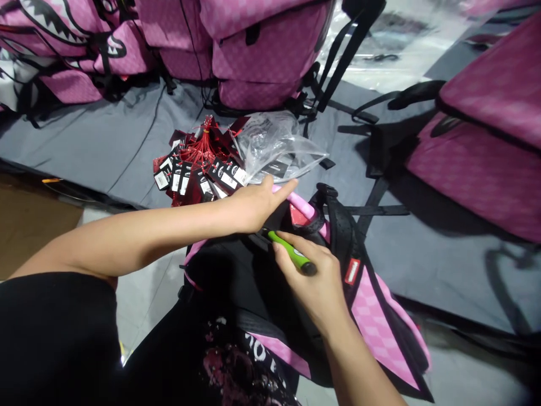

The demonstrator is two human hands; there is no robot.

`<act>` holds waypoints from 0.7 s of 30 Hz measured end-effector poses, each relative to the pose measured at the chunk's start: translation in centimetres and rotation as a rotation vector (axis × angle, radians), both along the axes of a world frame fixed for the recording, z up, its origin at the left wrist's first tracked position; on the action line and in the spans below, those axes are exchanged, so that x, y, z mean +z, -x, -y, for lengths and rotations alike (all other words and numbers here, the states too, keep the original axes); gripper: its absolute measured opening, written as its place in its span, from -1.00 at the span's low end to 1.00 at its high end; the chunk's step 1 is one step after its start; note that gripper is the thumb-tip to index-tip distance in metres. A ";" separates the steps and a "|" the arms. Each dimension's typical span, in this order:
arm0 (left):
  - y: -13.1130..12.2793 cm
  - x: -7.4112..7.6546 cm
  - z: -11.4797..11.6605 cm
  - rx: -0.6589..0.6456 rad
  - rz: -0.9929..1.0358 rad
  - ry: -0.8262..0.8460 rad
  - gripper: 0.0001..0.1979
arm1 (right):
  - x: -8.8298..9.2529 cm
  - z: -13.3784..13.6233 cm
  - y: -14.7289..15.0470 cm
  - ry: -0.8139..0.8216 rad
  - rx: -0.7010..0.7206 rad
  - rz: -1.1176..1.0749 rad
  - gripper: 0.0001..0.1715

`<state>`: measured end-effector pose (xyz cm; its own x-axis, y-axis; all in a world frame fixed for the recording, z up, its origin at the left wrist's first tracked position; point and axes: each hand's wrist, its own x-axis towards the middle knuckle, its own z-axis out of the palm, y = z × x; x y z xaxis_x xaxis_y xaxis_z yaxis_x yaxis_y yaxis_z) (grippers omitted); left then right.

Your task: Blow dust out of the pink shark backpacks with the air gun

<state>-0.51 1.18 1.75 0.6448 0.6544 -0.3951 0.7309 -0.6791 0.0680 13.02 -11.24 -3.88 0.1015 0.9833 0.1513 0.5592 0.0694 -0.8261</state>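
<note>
- At five o'clock from centre, the right hand (315,279) has its fingers wrapped round a green-handled tool (291,251); its tip is hard to make out.
- Mid-view, the left hand (251,206) has fingers partly spread; their hold is unclear.
- Toward six, the backpack (236,270), partly hidden by the right forearm.

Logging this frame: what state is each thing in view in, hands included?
Front backpack: straps showing.
Green-handled tool: held, tip obscured.
Right grip: closed around the tool.
Left grip: at the backpack's pink trim; hold unclear.
Tags: bunched, red cords gathered together.
Clear plastic bag: crumpled.
Grey cloth: spread out, creased.
Large rear backpack: upright.
Backpack at right: partly out of frame.
</note>
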 end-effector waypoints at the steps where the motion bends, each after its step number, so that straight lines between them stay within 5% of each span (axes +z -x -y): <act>1: 0.0 0.1 0.0 0.002 -0.001 0.008 0.05 | 0.0 0.0 0.1 0.010 -0.024 0.005 -0.74; 10: -0.2 0.0 -0.1 0.016 0.026 0.036 -0.02 | -0.2 0.7 1.5 0.012 -0.167 -0.009 -0.74; 21: -0.2 0.1 -0.2 0.029 0.026 0.052 0.00 | -0.1 0.6 1.3 0.028 -0.139 0.007 -0.75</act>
<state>-0.27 1.37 1.86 0.6364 0.6515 -0.4130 0.7475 -0.6530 0.1219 11.76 -11.87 -3.99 0.2363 0.9636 0.1247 0.5672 -0.0326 -0.8229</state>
